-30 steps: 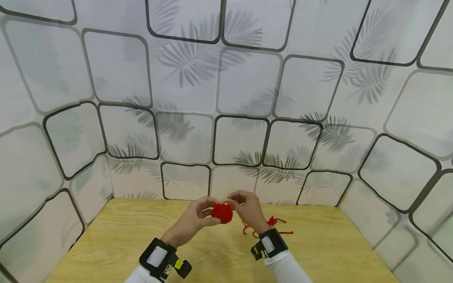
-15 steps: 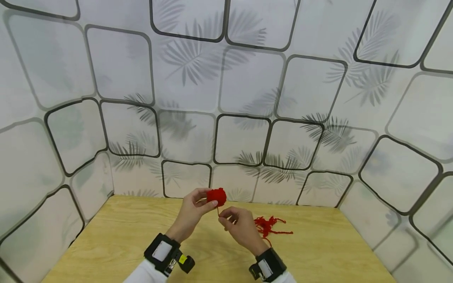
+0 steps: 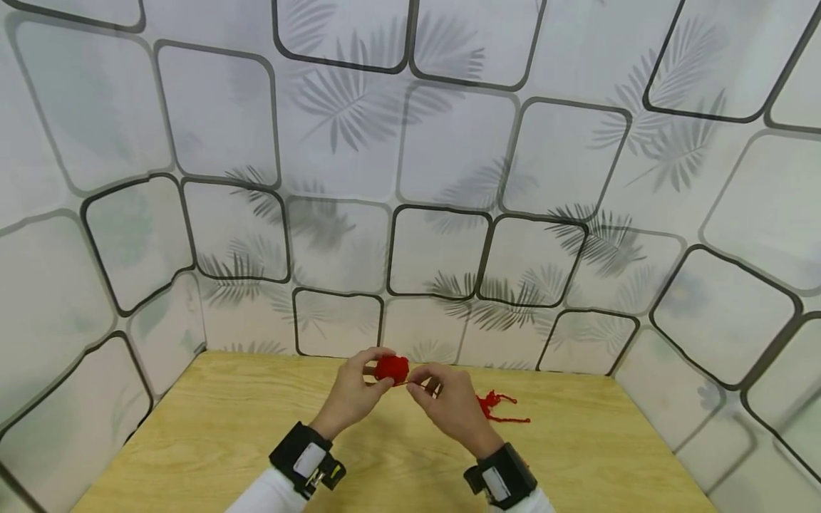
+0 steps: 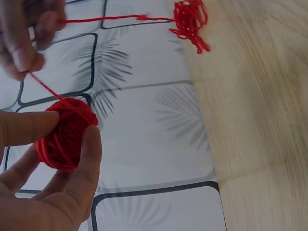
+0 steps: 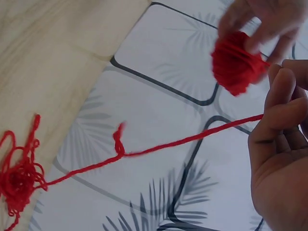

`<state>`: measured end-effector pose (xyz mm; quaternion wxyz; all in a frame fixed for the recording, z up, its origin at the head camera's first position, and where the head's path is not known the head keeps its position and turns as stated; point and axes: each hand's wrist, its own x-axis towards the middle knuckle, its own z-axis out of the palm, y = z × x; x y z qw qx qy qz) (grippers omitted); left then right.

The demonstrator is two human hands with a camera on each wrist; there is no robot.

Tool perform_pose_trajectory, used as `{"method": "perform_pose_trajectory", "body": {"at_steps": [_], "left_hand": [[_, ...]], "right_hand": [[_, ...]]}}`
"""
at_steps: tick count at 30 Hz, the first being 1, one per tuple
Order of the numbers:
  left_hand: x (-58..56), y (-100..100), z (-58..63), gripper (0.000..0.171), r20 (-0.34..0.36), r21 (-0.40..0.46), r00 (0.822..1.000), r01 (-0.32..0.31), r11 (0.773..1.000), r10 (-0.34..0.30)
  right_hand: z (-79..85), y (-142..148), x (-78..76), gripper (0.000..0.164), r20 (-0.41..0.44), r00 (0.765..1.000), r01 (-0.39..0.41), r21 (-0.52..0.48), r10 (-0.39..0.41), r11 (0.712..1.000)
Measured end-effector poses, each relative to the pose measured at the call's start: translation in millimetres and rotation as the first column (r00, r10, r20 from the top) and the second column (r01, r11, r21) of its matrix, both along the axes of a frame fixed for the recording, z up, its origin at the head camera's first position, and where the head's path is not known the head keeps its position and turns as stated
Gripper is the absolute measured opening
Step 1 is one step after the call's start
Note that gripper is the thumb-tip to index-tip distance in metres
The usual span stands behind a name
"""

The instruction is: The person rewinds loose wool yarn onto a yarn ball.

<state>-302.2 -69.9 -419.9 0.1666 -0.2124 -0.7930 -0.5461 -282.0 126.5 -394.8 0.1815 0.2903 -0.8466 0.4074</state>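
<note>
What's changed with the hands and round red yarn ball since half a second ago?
The right hand rose from below the round red yarn ball to its lower right, swinging the thin red strand sideways; the ball lowered slightly. Nothing was visibly grasped or released. The left hand still holds the ball; the tangled red yarn stays on the wood-grain table.

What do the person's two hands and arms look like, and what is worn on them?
The left hand and right hand are bare, without gloves. The person wears white sleeves and, on each wrist, a black wristband with a pale label and a small black camera; the left one shows a little yellow.
</note>
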Motion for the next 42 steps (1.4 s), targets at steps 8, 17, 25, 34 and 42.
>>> {"method": "perform_pose_trajectory", "body": {"at_steps": [8,17,25,34,42], "left_hand": [[6.0,-1.9,0.8,0.037,0.061,-0.102,0.983,0.18,0.978,-0.174],[15.6,-3.8,8.7,0.036,0.267,0.006,0.884,0.397,0.918,-0.384],[22.0,-7.1,11.9,0.038,0.26,0.224,0.82,0.463,0.858,-0.51],[16.4,-9.1,12.7,0.044,0.183,0.412,0.837,0.411,0.813,-0.516],[1.5,-4.1,12.6,0.044,0.195,0.47,0.895,0.274,0.839,-0.402]], "right_hand": [[17.7,6.6,-9.3,0.013,-0.077,0.997,0.014,-0.024,-0.016,1.0],[24.8,13.0,-22.5,0.011,-0.056,0.998,0.038,-0.064,-0.041,0.997],[12.8,12.6,-30.6,0.008,0.075,0.997,0.047,-0.135,-0.037,0.99],[-14.1,6.5,-32.2,0.007,0.187,0.982,0.06,-0.134,-0.034,0.989],[-29.6,0.6,-29.0,0.009,0.211,0.978,0.029,-0.11,-0.005,0.993]]}}
